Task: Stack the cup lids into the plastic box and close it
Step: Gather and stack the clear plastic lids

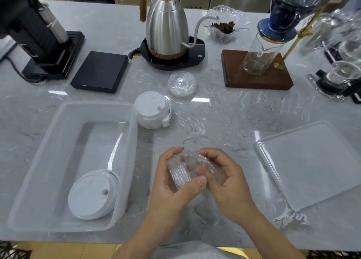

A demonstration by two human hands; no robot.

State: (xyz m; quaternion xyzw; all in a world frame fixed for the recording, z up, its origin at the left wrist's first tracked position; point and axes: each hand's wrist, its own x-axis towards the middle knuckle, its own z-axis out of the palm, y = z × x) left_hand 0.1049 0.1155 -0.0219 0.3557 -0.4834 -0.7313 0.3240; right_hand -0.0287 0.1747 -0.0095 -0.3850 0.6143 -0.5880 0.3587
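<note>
Both hands hold one stack of clear cup lids (182, 171) above the counter's front middle. My left hand (172, 188) grips it from the left with the thumb across the front, and my right hand (224, 182) cups it from the right. The open translucent plastic box (125, 161) lies at the left, with a stack of white lids (91, 194) leaning in its near right corner. Another white lid stack (151, 110) stands just beyond the box's far right corner. A second clear lid stack (181, 87) stands behind it. The box's flat lid (312, 165) lies at the right.
Along the back stand a black grinder (39, 38), a black scale (99, 71), a steel gooseneck kettle (166, 30) on its base, a glass bowl of coffee grounds (224, 24), and a pour-over stand on a wooden base (257, 71). Glassware crowds the far right (340, 71).
</note>
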